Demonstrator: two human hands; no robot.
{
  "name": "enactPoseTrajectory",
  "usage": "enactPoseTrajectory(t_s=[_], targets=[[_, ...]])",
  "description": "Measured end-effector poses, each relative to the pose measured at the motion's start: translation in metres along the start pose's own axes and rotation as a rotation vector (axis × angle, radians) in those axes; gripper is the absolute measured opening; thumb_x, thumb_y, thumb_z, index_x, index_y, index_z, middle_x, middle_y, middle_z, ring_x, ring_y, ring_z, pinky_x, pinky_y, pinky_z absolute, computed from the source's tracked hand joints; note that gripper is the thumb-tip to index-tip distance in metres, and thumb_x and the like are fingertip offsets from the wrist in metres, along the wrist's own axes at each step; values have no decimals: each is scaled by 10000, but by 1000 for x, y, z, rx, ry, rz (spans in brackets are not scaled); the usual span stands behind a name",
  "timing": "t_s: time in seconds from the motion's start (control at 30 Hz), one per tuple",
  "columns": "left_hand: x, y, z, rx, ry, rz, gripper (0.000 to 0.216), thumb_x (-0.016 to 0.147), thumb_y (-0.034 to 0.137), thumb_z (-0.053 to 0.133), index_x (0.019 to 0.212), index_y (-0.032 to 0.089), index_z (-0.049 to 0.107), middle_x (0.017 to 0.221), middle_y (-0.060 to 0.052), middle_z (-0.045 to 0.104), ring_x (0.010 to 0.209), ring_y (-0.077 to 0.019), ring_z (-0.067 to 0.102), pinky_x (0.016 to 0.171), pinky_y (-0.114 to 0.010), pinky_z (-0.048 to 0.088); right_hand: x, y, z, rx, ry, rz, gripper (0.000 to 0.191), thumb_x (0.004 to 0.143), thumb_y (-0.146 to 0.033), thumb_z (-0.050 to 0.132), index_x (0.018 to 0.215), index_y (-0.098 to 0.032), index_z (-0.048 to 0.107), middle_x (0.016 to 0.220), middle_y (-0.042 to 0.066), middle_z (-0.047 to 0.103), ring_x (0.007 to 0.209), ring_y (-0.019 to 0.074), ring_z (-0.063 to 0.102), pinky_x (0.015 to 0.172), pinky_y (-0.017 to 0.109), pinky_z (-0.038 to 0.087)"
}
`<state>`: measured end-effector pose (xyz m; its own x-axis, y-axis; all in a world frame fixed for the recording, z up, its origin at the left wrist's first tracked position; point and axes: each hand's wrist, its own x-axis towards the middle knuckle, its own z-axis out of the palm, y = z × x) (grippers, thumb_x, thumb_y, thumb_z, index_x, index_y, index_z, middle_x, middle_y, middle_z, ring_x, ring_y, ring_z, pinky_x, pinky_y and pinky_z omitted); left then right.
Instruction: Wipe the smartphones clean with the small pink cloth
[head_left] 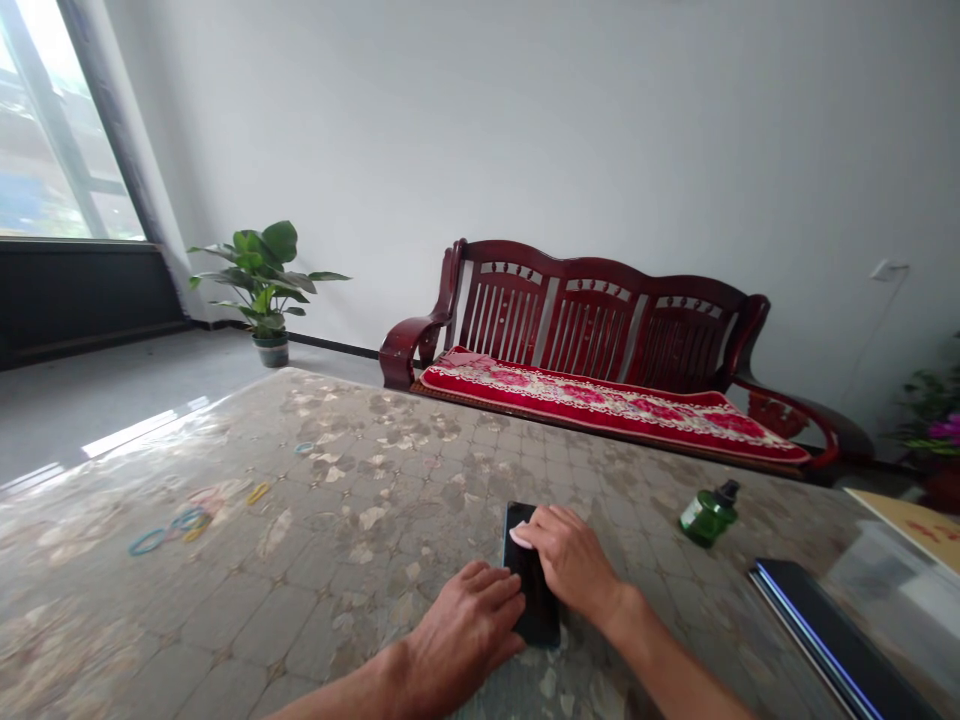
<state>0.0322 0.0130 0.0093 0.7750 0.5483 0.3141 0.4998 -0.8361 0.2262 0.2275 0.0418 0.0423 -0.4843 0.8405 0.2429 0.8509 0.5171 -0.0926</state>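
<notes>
— Where to look first?
— At the black phone (pixel 538 607), lying flat, screen up, on the patterned surface (pixel 360 560), low in the view and a little right of centre, between both hands.
— And on top of it?
— Over the upper part of the screen, a small white pad (pixel 520 537), pinched narrow under the bunched fingers of the right hand (pixel 576 560).
— And the left hand (pixel 471 622)?
— Laid across the phone's left edge, lower down, fingers close together and slightly bent, tips over the screen. Gripping the edge or only resting there? Cannot tell; thumb mostly out of sight.
— Farther right?
— Well apart from the phone, a green bottle (pixel 705 518) with a dark top. Then, nearer the right border, a dark flat case (pixel 836 625) with a bluish edge, and just beyond, a tan card (pixel 896 515) with red marks, too blurred to read.
— Off to the left?
— Thin loose bands (pixel 193 522) in blue, pink and yellow, scattered on the surface.
— And past the far edge?
— A dark red wooden bench (pixel 592 320) with a long red floral cushion (pixel 615 395); left of that, on the floor, a potted plant (pixel 270 270) with broad green leaves, near a bright window (pixel 52 120).
</notes>
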Motion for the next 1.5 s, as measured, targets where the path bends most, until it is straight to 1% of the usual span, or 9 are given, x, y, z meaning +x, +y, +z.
enactPoseTrajectory(t_s=[0.17, 0.4, 0.6, 0.77, 0.93, 1.1, 1.2, 1.3, 1.5], targets=[[-2, 1, -3, -14, -13, -15, 195, 932, 321, 616, 1086, 203, 596, 1142, -49, 674, 1082, -226, 613, 966, -359, 450, 10, 9, 7, -36, 77, 147, 251, 968, -147, 464, 956, -250, 692, 894, 30, 636, 859, 168, 542, 795, 282, 379], [0, 2, -2, -13, -43, -39, 161, 945, 356, 593, 980, 200, 612, 1022, -44, 687, 1018, -226, 636, 927, -347, 474, -20, -8, 3, 27, 30, -24, 279, 919, -77, 455, 876, -250, 670, 847, 6, 599, 841, 160, 515, 745, 268, 352], [0, 0, -1, -1, -26, -38, 164, 937, 359, 607, 963, 197, 614, 1022, -36, 691, 1011, -230, 642, 904, -338, 485, -21, -8, 11, 110, 141, 72, 340, 899, -36, 447, 978, -260, 689, 882, 13, 605, 876, 168, 514, 780, 261, 378], [7, -5, -16, -61, -68, -55, 174, 977, 220, 513, 866, 214, 648, 921, -2, 709, 911, -170, 663, 878, -259, 485, -23, -3, 19, 217, 194, 28, 419, 800, 39, 447, 965, -250, 701, 879, 14, 609, 877, 171, 504, 794, 264, 394], [23, -19, -31, -43, -113, -132, 255, 902, 90, 496, 990, 236, 687, 904, -1, 718, 854, -173, 669, 787, -247, 506, -24, -2, 19, 252, 207, 13, 347, 862, -17, 447, 927, -243, 703, 857, 16, 612, 852, 175, 495, 771, 278, 390], [49, -42, -35, -14, -98, -28, 414, 774, -8, 522, 1104, 211, 642, 1066, -40, 703, 1047, -211, 636, 935, -310, 476, -24, -3, 17, 271, 210, 17, 323, 913, -60, 438, 941, -246, 700, 864, 20, 611, 860, 176, 496, 778, 284, 387], [68, -53, -34, 25, -193, 103, 447, 737, 3, 583, 1130, 214, 616, 1209, -64, 655, 1176, -240, 579, 1003, -346, 451, -24, -1, 19, 269, 225, -3, 342, 881, -32, 447, 952, -251, 700, 884, 23, 615, 871, 180, 495, 784, 290, 382], [84, -59, -32, 65, -295, 200, 422, 773, 50, 613, 1170, 192, 597, 1418, -115, 519, 1295, -267, 495, 1055, -372, 422, -24, 1, 22, 245, 237, -36, 339, 862, -24, 449, 932, -243, 697, 871, 27, 616, 851, 184, 489, 758, 295, 374], [103, -66, -28, 125, -479, 200, 563, 708, 93, 705, 1238, 229, 572, 1531, -110, 383, 1327, -318, 463, 1034, -409, 441, -25, 1, 22, 223, 237, -105, 285, 881, -65, 458, 904, -237, 685, 863, 24, 619, 833, 177, 491, 747, 298, 365]])
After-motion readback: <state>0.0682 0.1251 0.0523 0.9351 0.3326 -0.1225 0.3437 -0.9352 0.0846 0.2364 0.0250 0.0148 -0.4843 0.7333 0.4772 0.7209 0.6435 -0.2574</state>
